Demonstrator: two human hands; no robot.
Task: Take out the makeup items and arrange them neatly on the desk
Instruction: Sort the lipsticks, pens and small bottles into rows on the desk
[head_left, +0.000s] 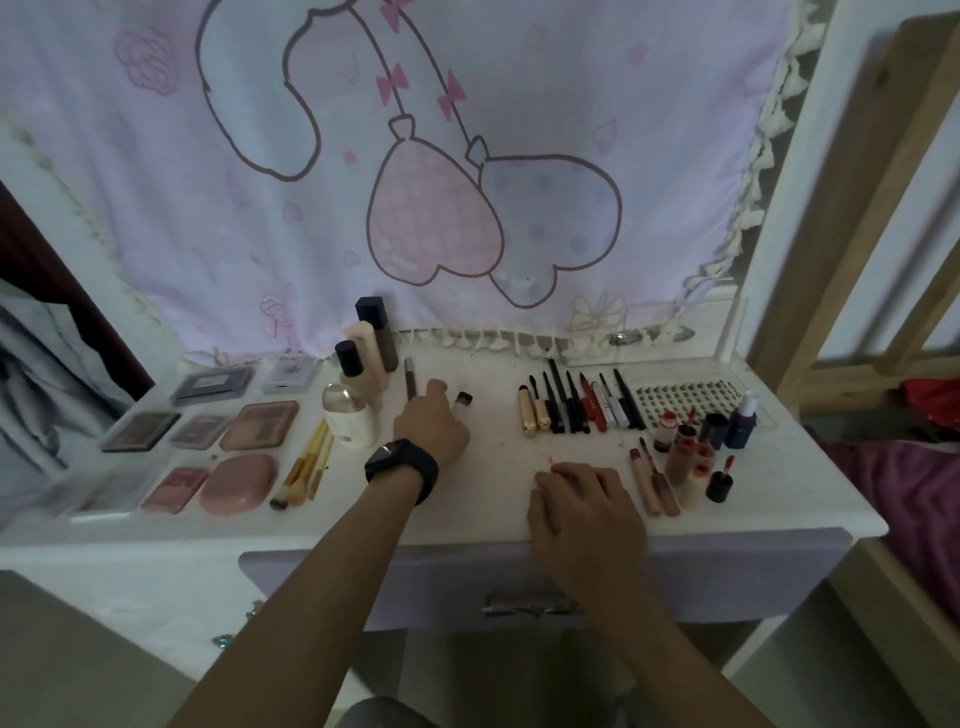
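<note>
My left hand (431, 422), with a black watch on its wrist, reaches over the middle of the white desk (498, 514) and pinches a small pale tube with a black cap (463, 399). A brown pencil (410, 378) lies just left of its fingers. My right hand (587, 506) rests near the desk's front edge with its fingers curled, and a thin grey stick (556, 524) shows under its thumb. Palettes and compacts (257, 425) lie in rows at the left. Pencils and mascaras (576, 402) are lined up at the right, and lip tubes (685, 462) stand beyond them.
Foundation bottles (371, 345) and a clear round bottle (349, 415) stand behind my left hand, with brushes (306, 467) beside them. A lash tray (685, 397) and a clear organiser (654, 332) sit at the back right. A drawer front (727, 577) lies below the desk edge. A pink cloth (415, 182) hangs behind.
</note>
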